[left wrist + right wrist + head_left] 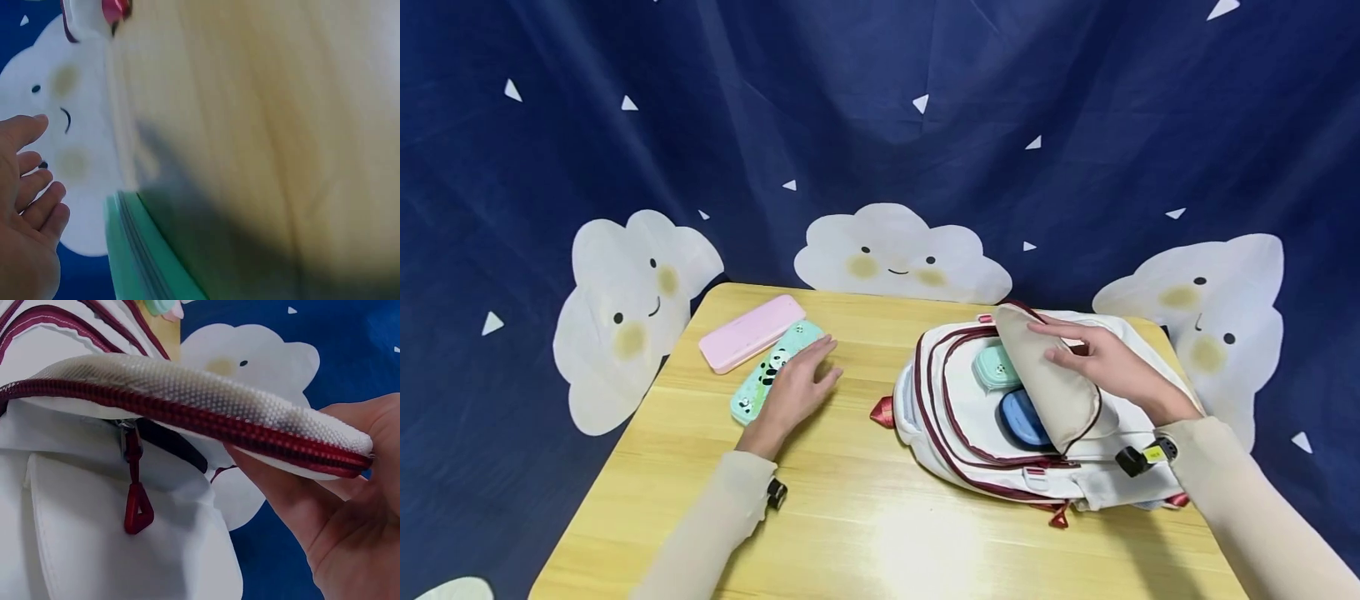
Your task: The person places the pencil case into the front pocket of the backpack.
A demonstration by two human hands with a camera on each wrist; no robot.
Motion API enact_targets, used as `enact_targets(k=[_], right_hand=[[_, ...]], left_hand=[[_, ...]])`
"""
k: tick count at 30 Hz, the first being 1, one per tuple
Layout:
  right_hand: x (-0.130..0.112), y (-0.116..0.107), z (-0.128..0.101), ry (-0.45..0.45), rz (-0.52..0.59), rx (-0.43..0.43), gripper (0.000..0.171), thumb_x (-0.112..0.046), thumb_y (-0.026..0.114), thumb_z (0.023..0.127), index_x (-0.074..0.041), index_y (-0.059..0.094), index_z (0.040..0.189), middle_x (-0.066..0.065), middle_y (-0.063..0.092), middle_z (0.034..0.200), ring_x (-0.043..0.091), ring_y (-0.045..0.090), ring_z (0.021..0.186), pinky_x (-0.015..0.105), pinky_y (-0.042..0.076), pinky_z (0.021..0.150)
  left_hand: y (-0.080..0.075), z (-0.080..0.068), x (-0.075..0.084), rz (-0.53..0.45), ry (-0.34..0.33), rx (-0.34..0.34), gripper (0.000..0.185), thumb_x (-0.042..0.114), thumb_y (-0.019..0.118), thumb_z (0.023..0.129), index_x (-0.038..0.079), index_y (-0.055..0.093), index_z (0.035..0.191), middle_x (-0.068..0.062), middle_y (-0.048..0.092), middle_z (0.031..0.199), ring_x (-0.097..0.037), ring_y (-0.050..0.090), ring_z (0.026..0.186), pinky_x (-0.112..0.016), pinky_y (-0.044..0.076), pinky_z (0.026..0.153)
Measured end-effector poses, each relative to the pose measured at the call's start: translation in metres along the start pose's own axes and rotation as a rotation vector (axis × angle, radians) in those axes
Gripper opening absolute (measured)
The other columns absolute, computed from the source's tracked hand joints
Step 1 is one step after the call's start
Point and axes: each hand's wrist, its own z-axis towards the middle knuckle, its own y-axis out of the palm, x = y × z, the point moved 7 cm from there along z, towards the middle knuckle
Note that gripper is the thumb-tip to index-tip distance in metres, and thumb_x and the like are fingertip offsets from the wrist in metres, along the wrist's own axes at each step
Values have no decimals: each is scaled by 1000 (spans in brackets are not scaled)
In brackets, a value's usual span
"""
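Head view: white backpack (1120,492) on the worktop (850,500), mint case (995,367) and blue case (1021,417) in its pocket (962,408).
Right hand (1108,362) has its grip pinching the flap (1045,383) that partly hides the blue case; left hand (796,392), grip released, obscures part of a panda case (769,369) beside a pink case (752,332).

Wood-look tbl (850,483) | pink case (752,333), far L | grn panda case (773,367) beside it | wht bkpk (973,421), R
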Motion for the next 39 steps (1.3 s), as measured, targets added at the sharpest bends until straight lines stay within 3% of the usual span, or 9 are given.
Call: enact_targets(k=[8,19,26,33,39], right_hand=[[6,-3,-3,66,35,39,48,-12,73,105,-10,65,152,20,54,163,-19,38,140,-4,32,106],[5,-7,-12,-48,61,98,49,1,72,102,1,63,150,31,49,162,-23,37,141,-3,32,109],[12,-10,-16,34,77,67,50,-10,71,106,-10,62,155,22,48,167,-22,36,143,-3,30,109],[18,-13,-22,116,125,78,53,-17,70,108,-13,58,159,14,43,172,-23,36,142,-1,40,102],[22,-15,-26,164,162,109,55,-19,70,108,-12,56,160,4,45,172,-25,42,136,2,48,95]], left_hand=[[-22,-17,-20,36,0,23,60,24,80,101,1,61,153,-19,56,162,-43,50,152,-59,42,126],[-36,-44,-49,91,-54,45,67,29,85,96,0,62,152,-23,53,164,-47,47,153,-62,41,125],[-37,-63,-64,127,-87,13,74,33,86,95,2,59,156,-26,44,169,-50,41,155,-67,38,124],[-39,-77,-78,110,-146,-43,78,37,85,95,3,55,158,-25,38,173,-49,35,157,-69,37,123],[-41,-85,-84,96,-149,-67,79,34,85,96,3,52,160,-27,36,174,-51,40,154,-70,41,120]])
